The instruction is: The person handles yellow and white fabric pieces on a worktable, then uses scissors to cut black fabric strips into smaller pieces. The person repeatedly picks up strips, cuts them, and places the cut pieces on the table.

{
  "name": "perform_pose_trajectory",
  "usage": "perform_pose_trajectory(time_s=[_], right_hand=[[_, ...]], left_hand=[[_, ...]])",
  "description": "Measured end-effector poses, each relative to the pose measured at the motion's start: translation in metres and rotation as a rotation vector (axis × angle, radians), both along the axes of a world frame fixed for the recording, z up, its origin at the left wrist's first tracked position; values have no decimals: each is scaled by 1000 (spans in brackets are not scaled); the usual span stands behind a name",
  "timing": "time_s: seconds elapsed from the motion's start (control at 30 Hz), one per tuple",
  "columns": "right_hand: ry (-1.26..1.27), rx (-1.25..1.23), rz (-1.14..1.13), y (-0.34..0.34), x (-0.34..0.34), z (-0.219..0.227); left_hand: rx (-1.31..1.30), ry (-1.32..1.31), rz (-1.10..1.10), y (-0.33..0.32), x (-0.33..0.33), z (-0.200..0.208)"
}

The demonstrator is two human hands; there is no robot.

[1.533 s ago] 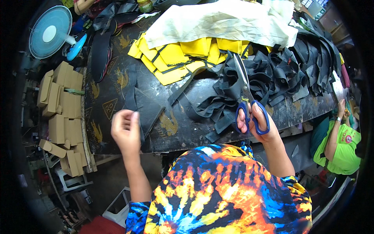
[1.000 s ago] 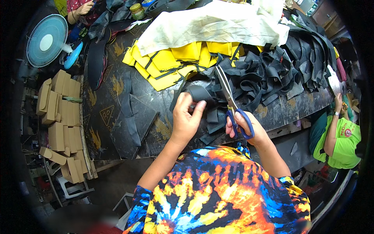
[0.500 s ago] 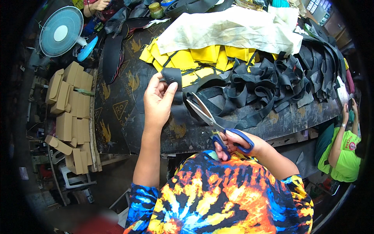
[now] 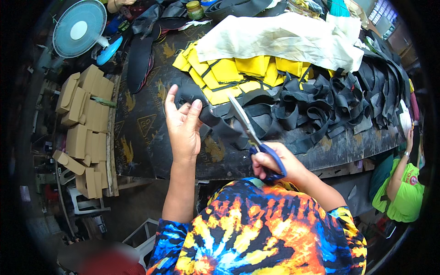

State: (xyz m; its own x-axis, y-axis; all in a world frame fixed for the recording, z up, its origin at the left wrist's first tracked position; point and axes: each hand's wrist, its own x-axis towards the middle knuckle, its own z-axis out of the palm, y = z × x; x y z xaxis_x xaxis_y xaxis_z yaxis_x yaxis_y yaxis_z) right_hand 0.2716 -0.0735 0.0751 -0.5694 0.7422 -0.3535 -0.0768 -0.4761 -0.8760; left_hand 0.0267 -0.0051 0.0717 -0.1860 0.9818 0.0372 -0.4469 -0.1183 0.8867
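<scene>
Strip (image 4: 214, 123), black, probably light and limp, best held near its end, is hanging over the table (image 4: 153, 153) from my half-curled, loosely pinching left hand (image 4: 184, 130) while my right hand (image 4: 277, 160) is gripping scissors (image 4: 250, 131).

My shirt (image 4: 275, 224) was a tie-dye burst of orange, yellow, blue and black. My scissors (image 4: 251, 134) had dark blue handles and silvery blades. The strips (image 4: 339, 107) were a dull black, the patches (image 4: 224, 71) bright yellow with black lines, the cloth (image 4: 284, 36) off-white with greyish smudges. Gold figures patterned the black table (image 4: 140, 156). The boxes (image 4: 74, 140) were tan, the fan (image 4: 79, 30) pale blue and white, a co-worker's top (image 4: 405, 201) lime green with a reddish print.
</scene>
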Motion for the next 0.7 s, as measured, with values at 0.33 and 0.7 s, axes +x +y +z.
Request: perform_pose_trajectory(time_s=[0.33,0.7], right_hand=[[69,100,-199,-6,43,-7],[49,120,-212,-7,38,-4]], left_hand=[[-218,-1412,-396,-4,-19,-14],[-285,-1429,-519,-7,-1,-6]])
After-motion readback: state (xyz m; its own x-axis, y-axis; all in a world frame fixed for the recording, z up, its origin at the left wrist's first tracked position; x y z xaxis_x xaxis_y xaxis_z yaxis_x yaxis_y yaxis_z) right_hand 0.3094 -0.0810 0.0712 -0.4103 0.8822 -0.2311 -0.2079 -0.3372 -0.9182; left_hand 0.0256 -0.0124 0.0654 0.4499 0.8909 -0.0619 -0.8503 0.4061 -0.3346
